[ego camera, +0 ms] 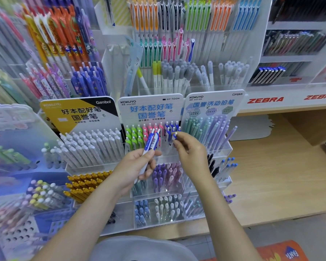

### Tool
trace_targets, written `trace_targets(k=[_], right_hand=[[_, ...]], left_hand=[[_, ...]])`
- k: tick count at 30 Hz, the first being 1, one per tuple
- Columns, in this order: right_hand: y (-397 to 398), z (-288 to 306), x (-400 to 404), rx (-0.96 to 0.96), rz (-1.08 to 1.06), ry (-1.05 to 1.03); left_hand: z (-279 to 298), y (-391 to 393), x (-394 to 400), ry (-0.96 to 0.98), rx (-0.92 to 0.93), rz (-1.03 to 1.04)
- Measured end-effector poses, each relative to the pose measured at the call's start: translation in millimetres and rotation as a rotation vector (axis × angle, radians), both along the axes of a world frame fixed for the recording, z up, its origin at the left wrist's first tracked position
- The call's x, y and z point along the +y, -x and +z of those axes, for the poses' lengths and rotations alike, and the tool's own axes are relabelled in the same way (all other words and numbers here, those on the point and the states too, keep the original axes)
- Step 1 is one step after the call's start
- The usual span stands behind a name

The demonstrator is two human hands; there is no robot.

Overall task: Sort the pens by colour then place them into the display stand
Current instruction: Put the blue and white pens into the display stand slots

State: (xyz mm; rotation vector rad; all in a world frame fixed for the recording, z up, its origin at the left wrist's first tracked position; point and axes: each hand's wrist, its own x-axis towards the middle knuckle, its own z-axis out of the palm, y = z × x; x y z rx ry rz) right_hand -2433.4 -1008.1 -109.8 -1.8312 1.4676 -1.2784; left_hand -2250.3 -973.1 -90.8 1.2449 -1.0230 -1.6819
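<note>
My left hand (139, 164) grips two slim white plastic pens with blue clips (149, 147), tilted up before the clear acrylic tiered display stand (177, 187). My right hand (188, 149) pinches one blue-clipped white pen (175, 135) at the top row's blue group; green and pink clipped groups sit left.

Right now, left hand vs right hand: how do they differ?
The left hand grips a small bunch of blue pens low on their white barrels; the right hand pinches one blue pen near its top. The left hand holds its pens clear of the stand; the right hand's pen is at the blue row. Both hands hold blue-clipped pens.
</note>
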Motion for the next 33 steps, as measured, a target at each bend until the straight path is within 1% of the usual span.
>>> trace_targets(k=[2, 7, 12, 15, 16, 17, 18, 20, 21, 23, 29, 31, 33], right_hand=[[-4.7, -2.1, -0.9, 0.039, -0.008, 0.001], [-6.6, -1.1, -4.3, 0.021, -0.018, -0.064], [-6.6, 0.7, -6.2, 0.081, 0.022, -0.124], [-5.3, 4.6, -3.0, 0.083, -0.005, -0.085], [-4.4, 7.1, 0.2, 0.052, -0.032, -0.063], [-3.3, 11.4, 4.0, -0.024, -0.047, -0.069], [-2.7, 17.4, 8.1, -0.145, -0.030, -0.118], [-3.5, 29.7, 15.6, -0.403, 0.072, -0.286], [-3.9, 33.2, 18.6, -0.478, 0.113, -0.344], [-3.7, 34.2, 21.1, -0.526, 0.146, -0.388], [8.8, 30.7, 23.2, -0.617, 0.218, -0.421], [10.5, 31.0, 23.2, -0.637, 0.212, -0.409], [13.8, 34.0, 22.4, -0.685, 0.144, -0.352]], left_hand=[[2.6, 0.4, 0.3, 0.011, -0.014, 0.005], [5.3, -1.7, -0.2, 0.015, -0.074, -0.015], [4.7, 1.6, 0.0, 0.021, -0.056, -0.002], [5.5, 5.6, 0.5, 0.035, -0.040, 0.002], [5.5, 6.9, 0.2, 0.040, -0.038, -0.001], [5.7, 8.4, -0.4, 0.043, -0.042, -0.004], [5.6, 10.1, -0.9, 0.046, -0.049, -0.007], [4.8, 14.5, -1.8, 0.059, -0.062, -0.014], [4.8, 17.0, -1.8, 0.070, -0.071, -0.018], [4.3, 21.9, -1.8, 0.092, -0.085, -0.033], [5.6, 24.2, -3.1, 0.094, -0.061, -0.086], [6.9, 25.3, -3.3, 0.086, -0.077, -0.099], [6.0, 25.6, -4.3, 0.066, -0.088, -0.080]])
